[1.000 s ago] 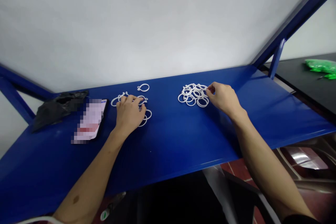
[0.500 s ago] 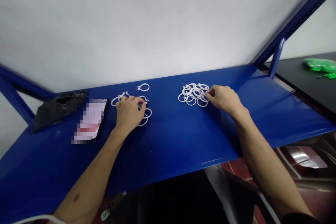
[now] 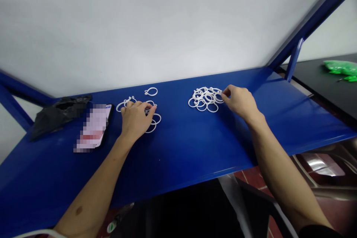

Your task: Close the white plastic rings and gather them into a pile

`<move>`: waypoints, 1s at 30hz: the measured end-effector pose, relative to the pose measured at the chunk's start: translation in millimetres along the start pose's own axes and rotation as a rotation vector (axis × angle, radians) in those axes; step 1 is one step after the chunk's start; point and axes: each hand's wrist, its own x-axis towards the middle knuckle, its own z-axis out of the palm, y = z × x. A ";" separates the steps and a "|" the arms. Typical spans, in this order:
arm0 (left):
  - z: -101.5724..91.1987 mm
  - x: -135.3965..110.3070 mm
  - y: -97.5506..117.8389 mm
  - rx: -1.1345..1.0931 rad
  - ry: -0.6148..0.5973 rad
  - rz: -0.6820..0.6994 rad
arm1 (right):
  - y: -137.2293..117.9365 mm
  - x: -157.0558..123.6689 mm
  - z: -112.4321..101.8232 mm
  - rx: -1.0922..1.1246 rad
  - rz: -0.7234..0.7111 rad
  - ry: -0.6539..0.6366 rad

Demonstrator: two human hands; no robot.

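Note:
Two groups of white plastic rings lie on a blue shelf. My left hand rests palm down over the left group of rings, fingers curled and pinching one ring. One single ring lies apart behind that group. My right hand is at the right edge of the right pile of rings, its thumb and forefinger pinched on a ring at the pile's edge.
A phone lies left of my left hand, with a crumpled black bag behind it. A white wall stands behind the shelf. A blue frame post rises at right; green items lie on a dark table beyond.
Both hands stay at their ring groups. My right hand's fingers have shifted slightly along the pile's right edge, and the view has drifted a little.

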 end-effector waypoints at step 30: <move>-10.1 6.4 4.3 -0.184 0.100 -0.161 | 3.7 4.4 10.7 0.119 -0.137 0.095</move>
